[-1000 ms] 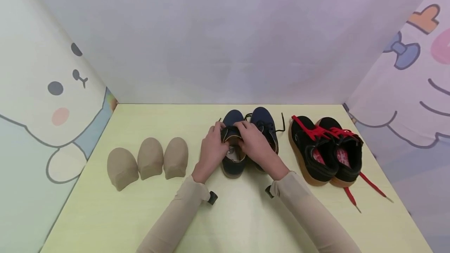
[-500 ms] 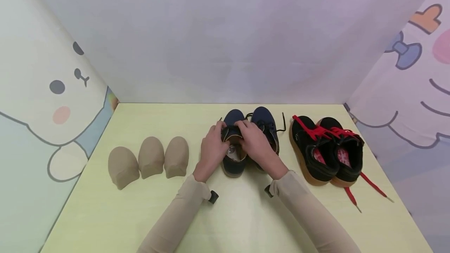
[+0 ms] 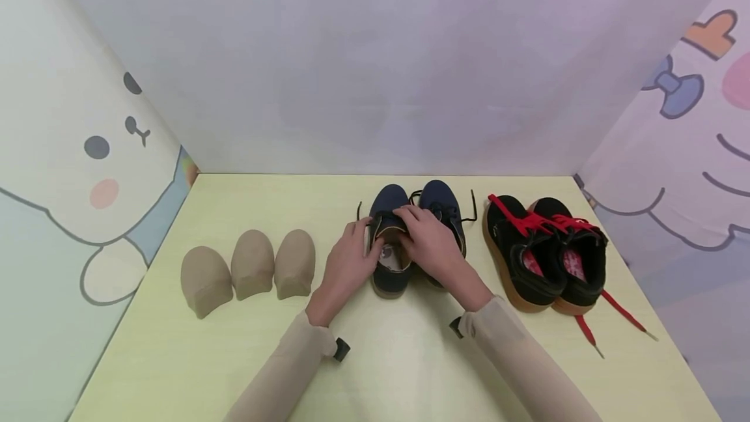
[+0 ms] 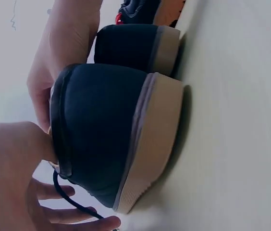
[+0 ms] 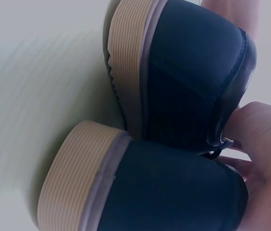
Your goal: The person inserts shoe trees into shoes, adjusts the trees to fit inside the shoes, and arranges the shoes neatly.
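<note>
In the head view, a navy lace-up shoe (image 3: 390, 283) sits mid-table beside its mate (image 3: 439, 197). My right hand (image 3: 433, 246) grips the near shoe's opening, its thumb inside and its fingers over the tongue. On the other side is my left hand (image 3: 350, 259), thumb at the collar edge. The left wrist view has that thumb touching the navy shoe's (image 4: 97, 125) rim, while the extended fingers (image 4: 73, 216) lie apart from its outer side, by a dark lace (image 4: 73, 203). From the right wrist, the mate's heel (image 5: 169, 187) stands closest, its ridged tan sole on the table.
Three beige shoe-shaped forms (image 3: 253, 266) lie in a row on the left of the pale table (image 3: 387, 370). To the right stands a pair of black shoes (image 3: 527, 279) with red laces (image 3: 627, 314) trailing onto the tabletop. A pale curtain (image 3: 375, 83) borders the back.
My left hand has shifted left and toward me, its fingers drawing off the tongue and uncovering a lace end. My right hand remains at the opening, its wrist slightly farther right.
</note>
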The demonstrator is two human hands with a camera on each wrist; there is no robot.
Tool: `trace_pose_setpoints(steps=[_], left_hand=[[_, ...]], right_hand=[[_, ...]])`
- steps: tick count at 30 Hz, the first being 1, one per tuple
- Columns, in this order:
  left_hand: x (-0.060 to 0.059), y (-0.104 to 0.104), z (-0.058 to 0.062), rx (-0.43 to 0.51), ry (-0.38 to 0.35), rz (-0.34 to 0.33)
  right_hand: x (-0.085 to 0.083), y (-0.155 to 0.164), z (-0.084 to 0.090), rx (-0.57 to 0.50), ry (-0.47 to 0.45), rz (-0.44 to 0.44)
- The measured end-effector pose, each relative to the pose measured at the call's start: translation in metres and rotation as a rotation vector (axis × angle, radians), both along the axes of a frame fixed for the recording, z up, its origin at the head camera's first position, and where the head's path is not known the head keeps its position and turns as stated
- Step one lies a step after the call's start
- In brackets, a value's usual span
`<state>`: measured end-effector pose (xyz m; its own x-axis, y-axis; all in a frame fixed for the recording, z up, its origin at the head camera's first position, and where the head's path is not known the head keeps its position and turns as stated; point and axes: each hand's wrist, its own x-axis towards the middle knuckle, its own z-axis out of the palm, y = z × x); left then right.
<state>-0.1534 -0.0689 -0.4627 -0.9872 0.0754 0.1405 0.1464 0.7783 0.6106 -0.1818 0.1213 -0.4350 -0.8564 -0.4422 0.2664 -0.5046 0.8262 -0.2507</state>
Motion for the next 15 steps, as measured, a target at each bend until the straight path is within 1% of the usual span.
trace_pose_setpoints(steps=[4, 9, 15], left_hand=[[0.01, -0.009, 0.0, -0.052, 0.023, 0.0], [0.025, -0.024, 0.008, -0.105, 0.074, 0.014], [0.042, -0.044, 0.014, -0.19, 0.134, 0.025]], right_hand=[[0.004, 0.004, 0.001, 0.005, 0.068, 0.018], [0.009, 0.01, 0.005, 0.004, 0.127, 0.038], [0.018, 0.023, 0.006, -0.017, 0.178, 0.028]])
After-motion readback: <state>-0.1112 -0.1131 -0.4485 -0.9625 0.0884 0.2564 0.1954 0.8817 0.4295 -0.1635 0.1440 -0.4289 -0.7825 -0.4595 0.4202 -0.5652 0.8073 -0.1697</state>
